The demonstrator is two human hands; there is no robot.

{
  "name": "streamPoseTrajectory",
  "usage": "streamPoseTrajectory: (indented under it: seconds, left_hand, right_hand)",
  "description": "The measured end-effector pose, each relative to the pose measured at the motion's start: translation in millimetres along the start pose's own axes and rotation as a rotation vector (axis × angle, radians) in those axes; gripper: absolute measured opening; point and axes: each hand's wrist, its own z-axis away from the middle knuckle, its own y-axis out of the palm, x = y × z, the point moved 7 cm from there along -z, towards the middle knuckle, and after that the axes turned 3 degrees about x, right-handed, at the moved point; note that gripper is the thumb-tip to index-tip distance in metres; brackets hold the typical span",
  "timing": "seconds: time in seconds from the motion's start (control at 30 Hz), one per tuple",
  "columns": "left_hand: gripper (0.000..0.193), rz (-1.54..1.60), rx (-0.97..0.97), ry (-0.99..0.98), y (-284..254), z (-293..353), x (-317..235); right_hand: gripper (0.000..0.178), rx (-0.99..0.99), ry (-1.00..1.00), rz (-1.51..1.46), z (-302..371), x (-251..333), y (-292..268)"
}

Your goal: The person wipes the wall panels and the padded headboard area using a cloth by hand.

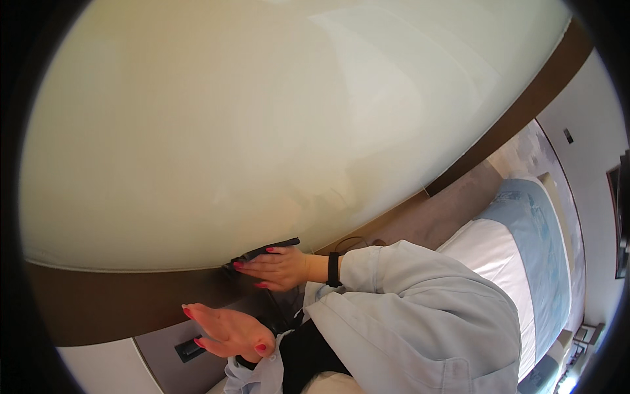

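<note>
A large, glossy pale panel or tabletop point(197, 131) with a dark brown border point(125, 305) fills most of the view. At its lower edge, my right hand point(279, 268) has its fingers over a folded black cloth-like piece point(289, 243), pressing it against the rim. Part of that piece is hidden under the fingers, so its exact kind is unclear. A black band point(333, 269) circles my right wrist. Lower left, my left hand point(230, 330) hangs just off the brown border, fingers stretched out and nothing in them.
To the right stands a bed point(492, 256) with white linen and a blue runner point(531, 223). A thin dark cable point(351, 241) curls beside the border near my right wrist. A dark rectangular wall fitting point(190, 349) sits by my left hand. Carpet point(453, 203) shows beyond the border.
</note>
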Motion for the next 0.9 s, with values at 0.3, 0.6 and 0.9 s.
streamPoseTrajectory:
  seconds: [0.3, 0.6, 0.9]
  left_hand:
    - [0.077, -0.045, -0.082, -0.116, 65.3, -27.1, 1.5]
    - [0.073, -0.034, -0.001, 0.054, 148.5, -67.3, -24.9]
    - [0.061, -0.114, -0.065, 0.148, 193.7, -98.9, -58.2]
  right_hand:
    - [0.051, -0.124, 0.073, 0.49, 110.5, -100.7, -91.8]
    - [0.053, -0.286, 0.391, 0.586, 202.7, -230.0, -216.7]
    - [0.073, -0.777, 0.714, 0.413, 229.0, -320.4, -385.3]
